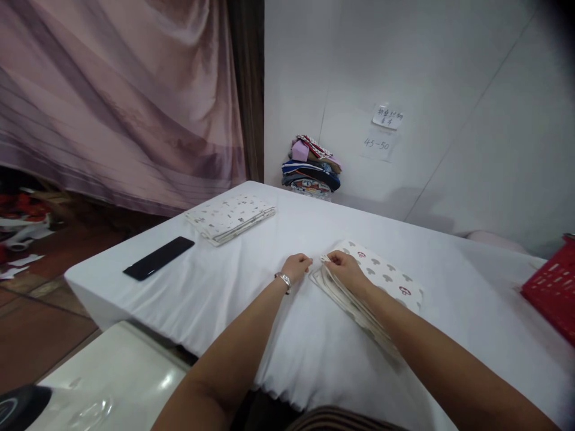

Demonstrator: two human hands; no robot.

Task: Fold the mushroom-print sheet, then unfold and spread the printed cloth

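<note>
A stack of folded cream cloths (387, 274) with grey and red prints lies on the white-covered table. My right hand (345, 269) pinches the near-left corner of its top cloth, fingers closed. Just left of that corner is my left hand (296, 267), with a bracelet at the wrist. Its fingers are curled together near the cloth's edge, and whether something small is between them cannot be made out. Farther left on the table rests another folded stack of printed cloths (233, 216). A black phone-like slab (159, 257) lies in front of that stack.
The white tablecloth (287, 221) is wrinkled at its near edge. A pile of folded fabrics (311, 169) stands beyond the table by the wall. At the right is a red basket (550, 287). A glossy white surface (117, 371) sits at lower left, below the table.
</note>
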